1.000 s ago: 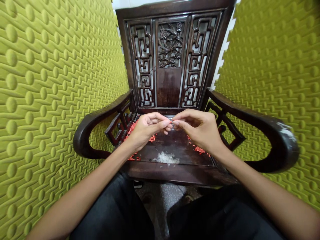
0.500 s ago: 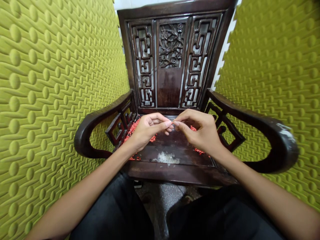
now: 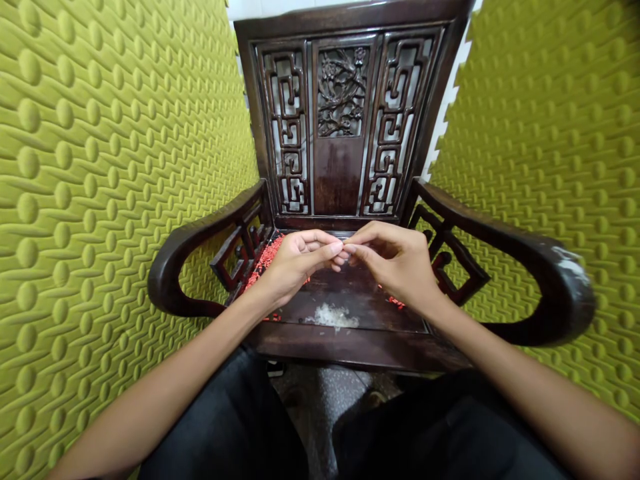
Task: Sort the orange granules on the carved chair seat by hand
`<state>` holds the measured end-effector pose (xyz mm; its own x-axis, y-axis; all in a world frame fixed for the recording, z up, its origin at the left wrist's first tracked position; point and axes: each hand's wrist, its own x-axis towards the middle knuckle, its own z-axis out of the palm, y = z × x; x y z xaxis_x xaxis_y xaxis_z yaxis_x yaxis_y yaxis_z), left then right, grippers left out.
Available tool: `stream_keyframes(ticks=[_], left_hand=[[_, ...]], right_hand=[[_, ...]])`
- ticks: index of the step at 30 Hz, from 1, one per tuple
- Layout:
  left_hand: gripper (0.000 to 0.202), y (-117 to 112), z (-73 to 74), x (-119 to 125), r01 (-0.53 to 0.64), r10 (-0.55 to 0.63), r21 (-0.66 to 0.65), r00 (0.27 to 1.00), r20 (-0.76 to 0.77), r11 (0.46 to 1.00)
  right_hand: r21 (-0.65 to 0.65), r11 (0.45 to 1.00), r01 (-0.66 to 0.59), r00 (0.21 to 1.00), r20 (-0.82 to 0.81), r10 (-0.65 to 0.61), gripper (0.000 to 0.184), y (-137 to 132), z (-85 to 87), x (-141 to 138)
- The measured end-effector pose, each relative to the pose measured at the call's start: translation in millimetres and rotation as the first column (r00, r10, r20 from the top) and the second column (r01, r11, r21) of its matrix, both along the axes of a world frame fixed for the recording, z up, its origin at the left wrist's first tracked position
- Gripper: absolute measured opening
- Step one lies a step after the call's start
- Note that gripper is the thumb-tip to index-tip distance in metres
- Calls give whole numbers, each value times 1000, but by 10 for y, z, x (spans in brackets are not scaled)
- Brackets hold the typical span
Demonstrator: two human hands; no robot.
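My left hand and my right hand meet fingertip to fingertip above the seat of a dark carved wooden chair. Both are pinched shut on something tiny between them that I cannot make out. Small red pieces lie scattered on the seat behind my left hand, and a few more red pieces show under my right wrist. A little heap of white bits lies near the seat's front edge, below my hands.
The chair's left armrest and right armrest curve out on either side. Green padded wall panels stand close on both sides. My dark-trousered knees sit just before the seat, with speckled floor between them.
Both hands have stayed together over the seat with only slight finger movement; the view has shifted a little.
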<state>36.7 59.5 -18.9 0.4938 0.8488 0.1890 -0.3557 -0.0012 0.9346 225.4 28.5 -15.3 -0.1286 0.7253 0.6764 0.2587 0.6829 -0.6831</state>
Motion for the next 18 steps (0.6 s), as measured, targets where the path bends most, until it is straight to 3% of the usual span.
stream_keyframes(ticks=[8, 13, 18], left_hand=[[27, 26, -17, -4, -51, 51, -8, 999, -2, 999], [25, 36, -17, -3, -52, 52, 62, 999, -4, 997], [24, 47, -32, -13, -30, 32, 110, 999, -18, 993]], right_hand=[[-156, 983, -94, 982, -178, 66, 13, 52, 20, -3], [-306, 919, -248, 925, -356, 131, 28, 96, -15, -20], [-347, 854, -388, 876, -427, 224, 32, 108, -73, -39]])
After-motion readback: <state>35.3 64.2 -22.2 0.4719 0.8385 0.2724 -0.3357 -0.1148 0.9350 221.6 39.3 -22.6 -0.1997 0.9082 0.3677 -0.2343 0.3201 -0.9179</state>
